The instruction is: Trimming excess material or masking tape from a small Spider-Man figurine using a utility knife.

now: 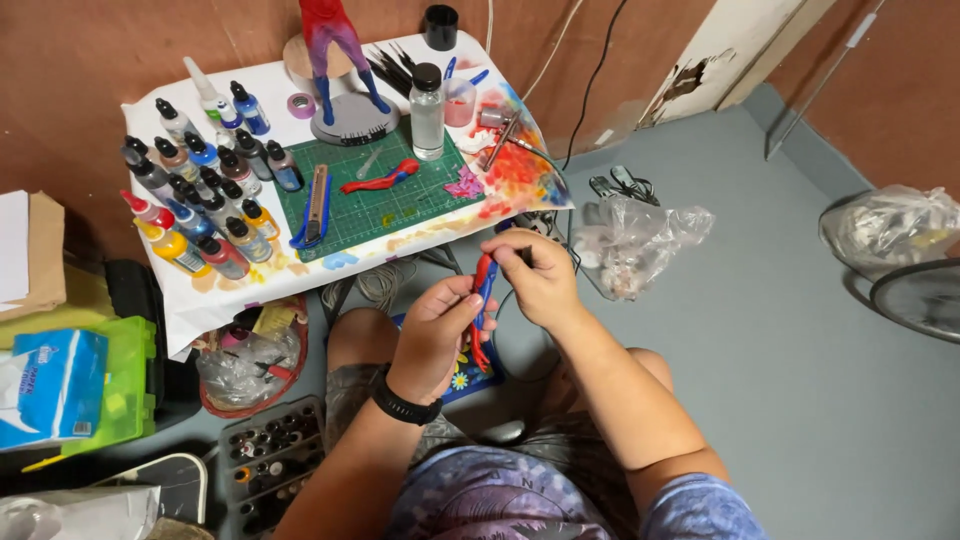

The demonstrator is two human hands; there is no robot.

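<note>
Head view: red-and-blue figure limb [482, 300] held over the lap, below the green cutting mat [365, 190]. Left hand [432, 335], fingers curled shut around the lower part; right hand [535, 275], fingertips pinched on the upper end. Matching limb piece [380, 178] lying on the mat; paint bottles [200, 195] left of it, painted figure on its stand [340, 70] above. Best kept on a light grip, away from fresh paint, turned slowly, clear of the knees.
</note>
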